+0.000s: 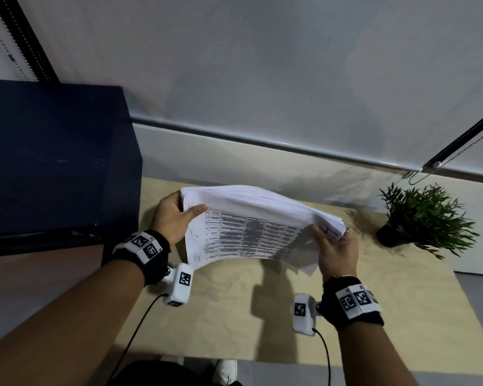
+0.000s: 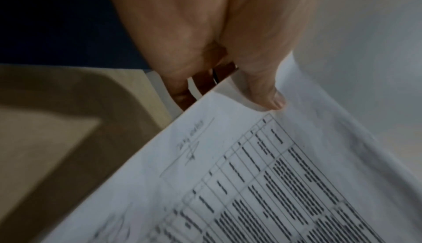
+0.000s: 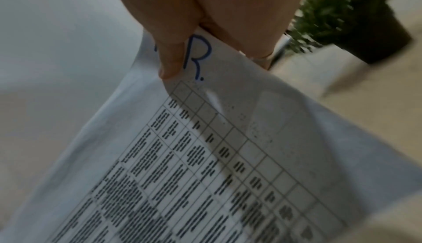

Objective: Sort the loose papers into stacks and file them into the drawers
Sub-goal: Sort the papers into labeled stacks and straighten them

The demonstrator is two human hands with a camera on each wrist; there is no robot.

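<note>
A thick stack of white papers, its top sheet printed with a table, hangs in the air above the tan table. My left hand grips its left end, thumb on top and fingers underneath. My right hand grips the right end the same way. In the left wrist view my left thumb presses on the printed sheet. In the right wrist view my right thumb lies beside a blue handwritten letter on the sheet. A dark blue cabinet stands at the left; no drawer front shows.
A small potted plant stands on the table's right side, close to my right hand, also seen as the plant. A white wall with a roller blind runs behind the table. White shoes show below the front edge.
</note>
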